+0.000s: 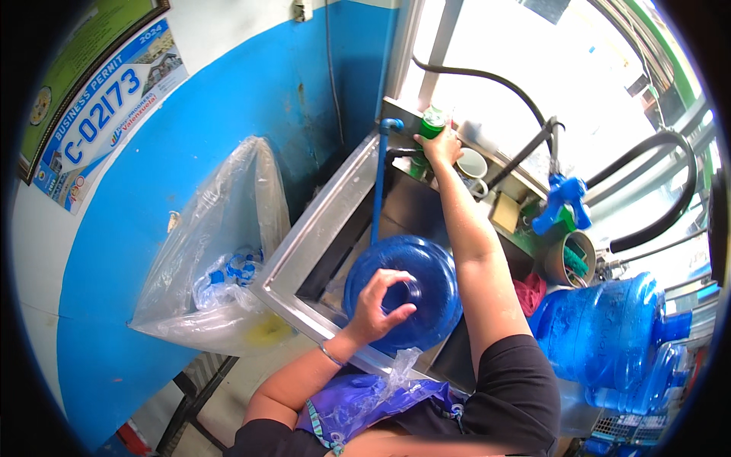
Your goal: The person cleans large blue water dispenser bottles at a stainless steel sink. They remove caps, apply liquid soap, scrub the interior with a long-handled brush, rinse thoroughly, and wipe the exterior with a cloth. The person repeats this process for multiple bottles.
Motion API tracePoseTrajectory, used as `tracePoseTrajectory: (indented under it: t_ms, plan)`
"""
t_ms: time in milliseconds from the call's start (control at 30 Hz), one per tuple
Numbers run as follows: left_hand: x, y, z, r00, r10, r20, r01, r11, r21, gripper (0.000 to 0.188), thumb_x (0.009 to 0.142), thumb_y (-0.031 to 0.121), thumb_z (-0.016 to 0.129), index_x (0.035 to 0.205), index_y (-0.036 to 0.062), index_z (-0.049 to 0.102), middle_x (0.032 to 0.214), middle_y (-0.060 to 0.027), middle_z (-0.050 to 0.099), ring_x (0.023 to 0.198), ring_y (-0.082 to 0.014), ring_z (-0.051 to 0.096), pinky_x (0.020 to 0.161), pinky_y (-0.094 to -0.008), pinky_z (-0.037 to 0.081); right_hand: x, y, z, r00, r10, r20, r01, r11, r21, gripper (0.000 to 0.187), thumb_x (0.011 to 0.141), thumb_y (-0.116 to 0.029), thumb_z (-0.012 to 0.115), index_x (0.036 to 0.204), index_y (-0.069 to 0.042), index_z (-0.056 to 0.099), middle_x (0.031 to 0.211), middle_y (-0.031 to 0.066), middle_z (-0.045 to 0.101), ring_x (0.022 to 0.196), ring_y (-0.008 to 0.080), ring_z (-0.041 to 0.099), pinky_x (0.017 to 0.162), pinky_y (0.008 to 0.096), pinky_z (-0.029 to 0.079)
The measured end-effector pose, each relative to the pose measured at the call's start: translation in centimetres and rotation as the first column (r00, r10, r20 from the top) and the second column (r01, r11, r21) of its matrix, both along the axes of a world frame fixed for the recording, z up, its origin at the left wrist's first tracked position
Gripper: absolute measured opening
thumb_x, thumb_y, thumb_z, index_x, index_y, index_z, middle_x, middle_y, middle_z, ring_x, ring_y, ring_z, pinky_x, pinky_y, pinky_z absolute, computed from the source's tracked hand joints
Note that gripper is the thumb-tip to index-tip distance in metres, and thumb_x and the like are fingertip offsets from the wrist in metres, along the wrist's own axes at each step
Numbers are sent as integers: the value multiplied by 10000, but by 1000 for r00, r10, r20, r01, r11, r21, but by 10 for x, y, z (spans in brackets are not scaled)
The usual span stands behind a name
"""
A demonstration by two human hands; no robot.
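Observation:
A round blue water jug [365,263] stands upright in the metal sink [283,283], with its neck facing up. My left hand [373,308] is at the neck, thumb and fingers apart in a C shape on either side of it. A gap shows between my palm and the neck. My right arm reaches across the sink to the far ledge. There my right hand [442,145] is closed around a green bottle [432,124] with a pale top; my fingers partly cover it. Beside that hand stands a white mug [472,162].
A clear plastic bag [190,251] holding blue-and-clear scraps hangs left of the sink. A blue pipe [381,183] rises at its far corner. Right are a blue valve [562,204] with black hoses, a metal pot [569,259], a sponge [505,212] and blue jugs [601,327] lying sideways.

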State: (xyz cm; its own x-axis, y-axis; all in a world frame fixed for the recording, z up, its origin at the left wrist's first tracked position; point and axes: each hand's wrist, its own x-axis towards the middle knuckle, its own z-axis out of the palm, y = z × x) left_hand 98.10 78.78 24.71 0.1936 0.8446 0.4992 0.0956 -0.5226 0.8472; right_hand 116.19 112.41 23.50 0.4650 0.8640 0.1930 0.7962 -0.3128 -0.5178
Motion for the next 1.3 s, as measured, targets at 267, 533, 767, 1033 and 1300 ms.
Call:
tracePoseTrajectory:
  t_ms: [267,533,767,1033,1300]
  plan:
    - [-24,40,-2,994,-104,42,107,991,-84,499,807,280,724,1198,16,561,1189,-172,585,1142,-320,561,1015,-400,423,-3,-33,12,916,400,28,-346,754,558,561,675,-173,789,1167,-64,543,1107,161,664,1046,352,630,1002,510,427]
    - [-12,116,-3,974,-224,41,227,968,-105,566,872,304,648,1329,-2,513,1306,-167,563,1241,-279,526,1081,-368,365,78,-213,88,452,457,766,-837,514,188,477,697,-56,716,1134,-233,643,1147,72,565,1214,265,571,1155,616,193]
    - [54,132,19,962,39,-269,-53,998,-42,710,695,322,837,1307,129,532,1034,-154,535,940,-316,576,870,-406,486,91,-316,84,345,350,871,-634,771,-59,436,758,-197,663,1182,-299,659,1242,8,601,1145,169,571,963,429,294]
    - [88,133,29,890,-442,-110,434,896,-93,298,751,100,610,1036,38,669,1104,-138,638,1052,-282,620,930,-370,484,84,-372,81,448,263,855,-485,874,-14,443,770,-185,641,1190,-329,643,1135,-14,589,1069,168,562,865,413,313]
    - [104,130,14,874,-471,122,486,854,-186,380,759,31,503,1114,-5,635,1091,-173,667,1042,-263,638,951,-342,466,80,-392,79,687,211,695,-388,915,106,630,572,-163,813,1183,-237,679,1106,10,609,1036,229,579,901,416,327]
